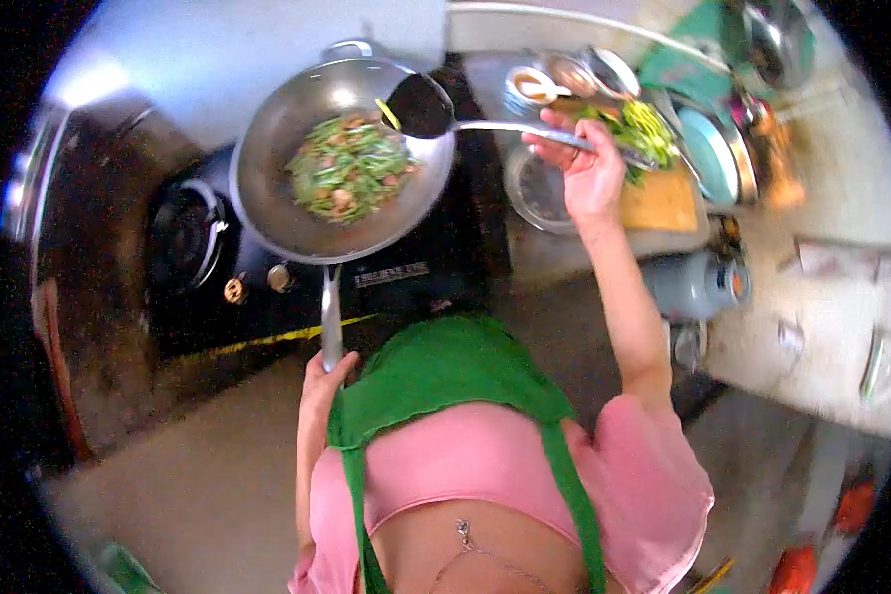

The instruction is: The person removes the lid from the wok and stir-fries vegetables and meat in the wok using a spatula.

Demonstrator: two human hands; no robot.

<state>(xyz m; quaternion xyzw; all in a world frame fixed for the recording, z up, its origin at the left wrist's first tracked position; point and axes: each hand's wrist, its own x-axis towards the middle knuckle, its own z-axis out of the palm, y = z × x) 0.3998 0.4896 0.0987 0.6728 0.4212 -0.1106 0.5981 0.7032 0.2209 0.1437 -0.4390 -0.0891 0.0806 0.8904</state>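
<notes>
Ladle and wok keeping both hands busy at a black stove

A person in a green apron and pink top is facing the stove, the left hand gripping the lower end of the metal wok handle. The right hand is holding the ladle by its shaft, fingers loosely curled, while the ladle's dark bowl is hanging over the wok's right-hand rim (whether the two are touching is impossible to tell). A yellow strip is showing at the edge of that bowl. Inside the wok, chopped greens mixed with brownish pieces are lying heaped around the middle. A second burner is sitting to the wok's left. On the table to the right, a clear bowl is standing near the right hand, leafy vegetables are resting by a wooden cutting board, and a round teal vessel is standing just beyond them
</notes>
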